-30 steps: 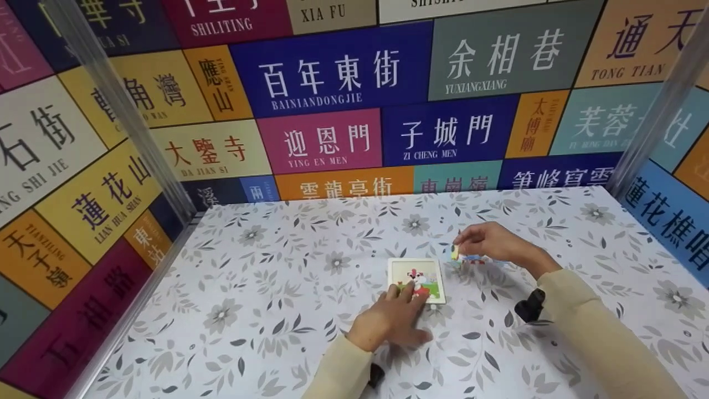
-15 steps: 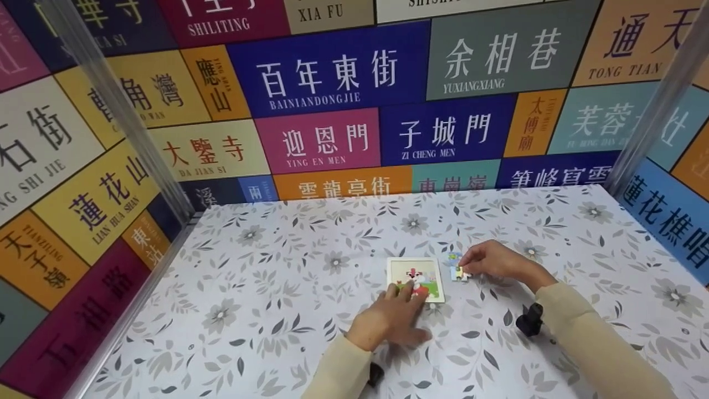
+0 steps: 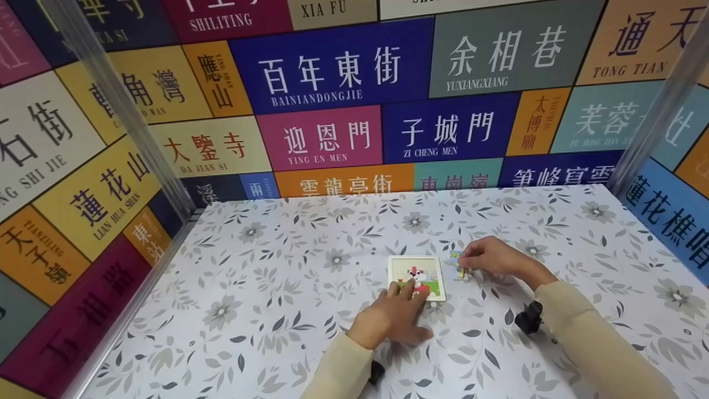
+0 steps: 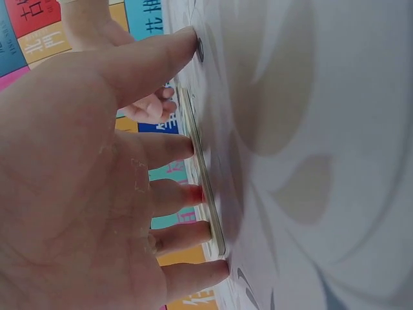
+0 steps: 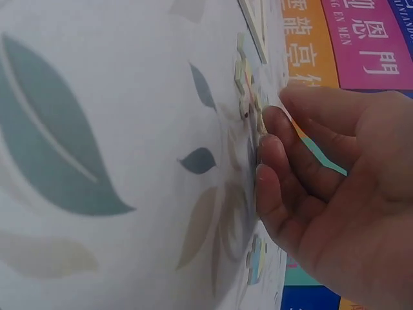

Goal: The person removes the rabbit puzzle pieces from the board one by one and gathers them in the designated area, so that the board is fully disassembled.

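In the head view my left hand (image 3: pixel 392 317) lies over the lower part of a square picture puzzle board (image 3: pixel 394 270) with a pale rim. Its fingers are spread and straight, the tips on the board, as the left wrist view also shows. Just right of the board, my right hand (image 3: pixel 492 256) has its fingers bent, thumb and fingertips pinching a small jigsaw piece (image 3: pixel 461 273). Another colourful jigsaw piece (image 3: pixel 455 256) lies directly behind it. The right wrist view shows jigsaw pieces (image 5: pixel 241 76) flat beside the fingertips; the fingers partly hide the pinched one.
One more jigsaw piece (image 5: pixel 253 259) lies on the table on the other side of the right hand. A white cloth with grey leaves and flowers (image 3: pixel 266 310) covers the table. Colourful sign-printed walls (image 3: pixel 332 72) stand behind and at the sides.
Over the second my right hand comes towards me with the jigsaw piece, to beside the board, then shifts only slightly. My left hand stays in place on the board.
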### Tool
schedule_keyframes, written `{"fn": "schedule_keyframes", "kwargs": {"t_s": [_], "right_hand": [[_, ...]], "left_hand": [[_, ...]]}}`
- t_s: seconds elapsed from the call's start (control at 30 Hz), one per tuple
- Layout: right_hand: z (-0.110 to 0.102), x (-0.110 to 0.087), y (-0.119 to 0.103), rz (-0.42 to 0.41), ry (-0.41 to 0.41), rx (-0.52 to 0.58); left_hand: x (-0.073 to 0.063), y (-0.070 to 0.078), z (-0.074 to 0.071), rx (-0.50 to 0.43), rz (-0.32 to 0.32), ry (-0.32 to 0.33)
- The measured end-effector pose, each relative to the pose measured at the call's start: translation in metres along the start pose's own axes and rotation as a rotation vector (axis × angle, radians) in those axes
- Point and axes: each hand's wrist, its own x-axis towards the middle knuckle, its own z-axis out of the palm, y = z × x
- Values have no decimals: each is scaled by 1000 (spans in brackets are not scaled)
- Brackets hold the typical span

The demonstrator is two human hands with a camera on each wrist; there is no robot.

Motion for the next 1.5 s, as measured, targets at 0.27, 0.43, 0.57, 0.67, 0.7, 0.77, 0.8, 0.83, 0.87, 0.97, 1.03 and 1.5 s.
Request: {"fn": "schedule_keyframes", "kwargs": {"t_s": [0.27,0.43,0.57,0.67,0.7,0.77,0.8,0.83,0.87,0.97,1.03,1.5], "right_hand": [[4,7,-8,-31,-7,-11],[7,13,-17,-10,11,-27],[15,19,-25,-30,30,-34],[22,24,-28,-48,32,-18],[25,26,-29,-51,33,-11],[28,27,-29,-54,34,-8],[29,28,-30,-53,37,-8],[30,28,-30,-50,40,-8],[30,29,-30,-44,43,-9],[30,30,-32,-38,47,-14],[30,31,-33,-42,44,-16],[51,50,-45,-82,-107,5]], "left_hand": [[2,6,1,12,-16,10],[3,10,2,3,-34,14],[3,14,3,26,-46,71],[2,18,2,51,-43,126],[2,20,1,53,-35,137],[2,23,0,56,-17,140],[2,25,-1,60,-10,134],[2,26,-1,60,-5,124],[2,27,-1,58,-2,112],[2,31,1,71,-26,81],[2,33,2,85,-53,70],[1,30,5,96,-80,48]]}}
